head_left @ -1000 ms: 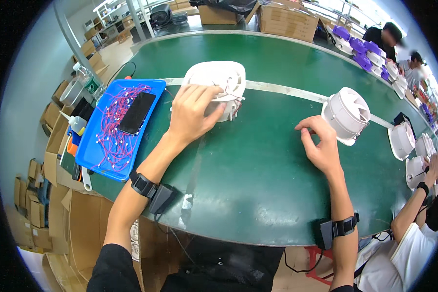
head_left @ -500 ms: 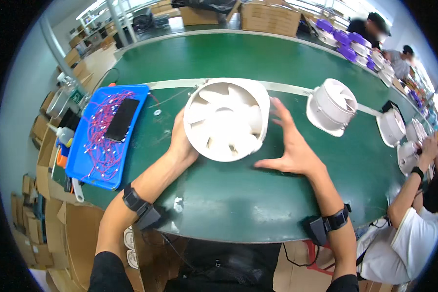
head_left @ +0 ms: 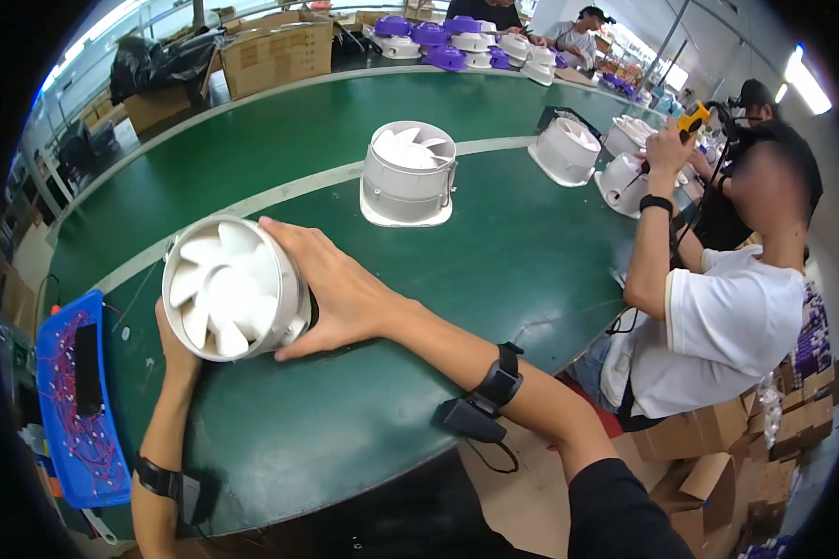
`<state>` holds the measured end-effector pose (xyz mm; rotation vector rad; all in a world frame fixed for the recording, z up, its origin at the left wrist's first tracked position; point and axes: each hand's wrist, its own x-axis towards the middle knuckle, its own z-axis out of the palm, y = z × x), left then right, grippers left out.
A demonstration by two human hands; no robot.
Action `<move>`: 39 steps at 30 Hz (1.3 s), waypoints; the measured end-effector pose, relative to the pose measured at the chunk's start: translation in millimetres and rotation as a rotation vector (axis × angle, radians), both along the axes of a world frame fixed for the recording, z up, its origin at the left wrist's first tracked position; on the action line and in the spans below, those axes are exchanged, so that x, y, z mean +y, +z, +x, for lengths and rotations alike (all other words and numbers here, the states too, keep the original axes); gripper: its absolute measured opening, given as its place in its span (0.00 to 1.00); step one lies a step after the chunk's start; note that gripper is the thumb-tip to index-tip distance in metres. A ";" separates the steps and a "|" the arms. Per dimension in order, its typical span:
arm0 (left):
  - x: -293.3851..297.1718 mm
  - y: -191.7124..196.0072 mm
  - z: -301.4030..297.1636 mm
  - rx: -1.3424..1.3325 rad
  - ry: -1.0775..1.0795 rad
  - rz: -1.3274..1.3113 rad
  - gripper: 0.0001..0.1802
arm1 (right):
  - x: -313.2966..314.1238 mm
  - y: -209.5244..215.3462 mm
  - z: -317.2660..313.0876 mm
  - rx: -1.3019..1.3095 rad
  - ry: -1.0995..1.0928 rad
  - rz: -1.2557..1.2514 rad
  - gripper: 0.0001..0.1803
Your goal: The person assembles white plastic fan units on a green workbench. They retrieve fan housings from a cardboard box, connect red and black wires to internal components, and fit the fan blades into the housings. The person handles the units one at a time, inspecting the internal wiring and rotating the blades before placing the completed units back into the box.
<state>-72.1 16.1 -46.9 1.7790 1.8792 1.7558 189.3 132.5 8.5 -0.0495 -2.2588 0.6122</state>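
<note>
A white round duct fan (head_left: 228,291), its blades facing up toward me, is held between my two hands above the green table. My left hand (head_left: 178,347) is closed against the fan's left and lower side, with most of its fingers hidden behind the housing. On the fan's right side, my right hand (head_left: 340,287) is wrapped round the housing, thumb low and fingers near the upper rim. Farther back, a second white fan (head_left: 407,175) stands upright on its flat base, apart from my hands.
A blue tray (head_left: 112,456) with pink wires and a black phone (head_left: 88,368) lies at the left edge. More white fans (head_left: 567,152) stand at the right. There a co-worker in a white shirt (head_left: 732,321) holds a yellow tool (head_left: 692,119). Purple and white housings (head_left: 447,58) are piled beyond the table.
The view has swung to the right. My right hand, apart from the fan before, has taken hold of its right side. The fan has tilted, showing more of its outer wall.
</note>
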 end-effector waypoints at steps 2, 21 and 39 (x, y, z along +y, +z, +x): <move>9.8 7.5 9.1 -0.069 -0.058 -0.117 0.20 | -0.1 -2.6 6.8 -0.027 -0.039 -0.087 0.68; -21.2 24.7 33.8 -0.047 -0.448 -0.564 0.52 | 11.1 -2.3 4.3 0.171 -0.038 -0.506 0.24; -21.9 46.4 70.9 -0.230 -0.355 -0.396 0.73 | 7.3 2.8 11.1 -0.012 0.032 -0.619 0.30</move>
